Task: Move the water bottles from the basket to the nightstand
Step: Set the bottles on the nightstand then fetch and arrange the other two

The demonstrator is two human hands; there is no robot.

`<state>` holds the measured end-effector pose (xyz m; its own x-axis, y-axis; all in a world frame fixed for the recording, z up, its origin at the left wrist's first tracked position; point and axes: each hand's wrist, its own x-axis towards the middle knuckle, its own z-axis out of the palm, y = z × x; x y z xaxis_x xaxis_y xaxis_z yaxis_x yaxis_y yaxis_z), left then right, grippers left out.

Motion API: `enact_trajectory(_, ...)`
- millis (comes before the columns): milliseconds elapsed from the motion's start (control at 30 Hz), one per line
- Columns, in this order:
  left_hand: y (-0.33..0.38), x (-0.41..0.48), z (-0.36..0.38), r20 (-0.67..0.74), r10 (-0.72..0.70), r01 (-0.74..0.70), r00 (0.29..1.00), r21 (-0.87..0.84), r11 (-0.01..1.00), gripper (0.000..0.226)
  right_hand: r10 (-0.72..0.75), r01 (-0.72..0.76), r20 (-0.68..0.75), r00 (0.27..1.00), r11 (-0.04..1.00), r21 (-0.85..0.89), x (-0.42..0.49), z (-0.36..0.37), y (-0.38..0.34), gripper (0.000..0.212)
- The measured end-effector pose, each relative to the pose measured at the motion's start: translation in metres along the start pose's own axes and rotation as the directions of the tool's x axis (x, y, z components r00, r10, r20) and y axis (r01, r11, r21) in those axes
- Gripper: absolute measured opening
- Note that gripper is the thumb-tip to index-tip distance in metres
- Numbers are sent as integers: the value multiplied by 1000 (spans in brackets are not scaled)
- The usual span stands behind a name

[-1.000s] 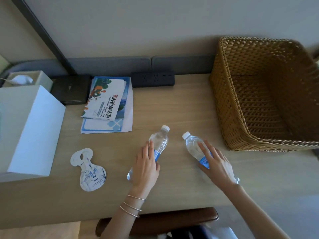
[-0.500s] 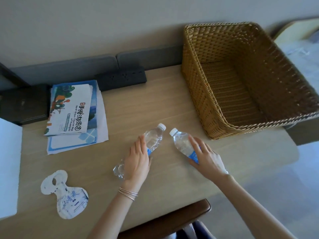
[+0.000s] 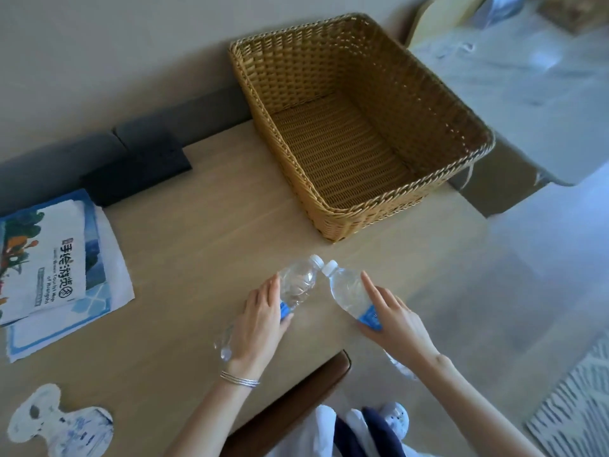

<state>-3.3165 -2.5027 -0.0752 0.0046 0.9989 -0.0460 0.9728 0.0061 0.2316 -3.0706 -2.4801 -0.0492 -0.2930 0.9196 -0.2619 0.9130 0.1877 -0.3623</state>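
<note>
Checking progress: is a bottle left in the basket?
No, the basket is empty; the left hand and right hand each hold a bottle outside it.

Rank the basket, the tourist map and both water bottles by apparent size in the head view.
1. basket
2. tourist map
3. left bottle and right bottle: these look alike, and both are partly covered.

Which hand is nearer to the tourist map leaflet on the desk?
Left. The left hand, holding the left bottle, lies to the right of the leaflet; the right hand, holding the right bottle, is farther right again.
</note>
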Motion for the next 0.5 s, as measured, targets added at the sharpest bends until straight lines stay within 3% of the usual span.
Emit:
enact_trajectory(267, 148, 11, -16, 13, 219, -219, 976, -40, 975, 85, 246, -220, -185, 951, 964, 152, -99, -51, 101, 90)
enact_trajectory(500, 301, -6, 9, 99, 308, -230, 946, -464, 855, 78, 486, -381, -269, 832, 851, 362, -195, -82, 202, 91)
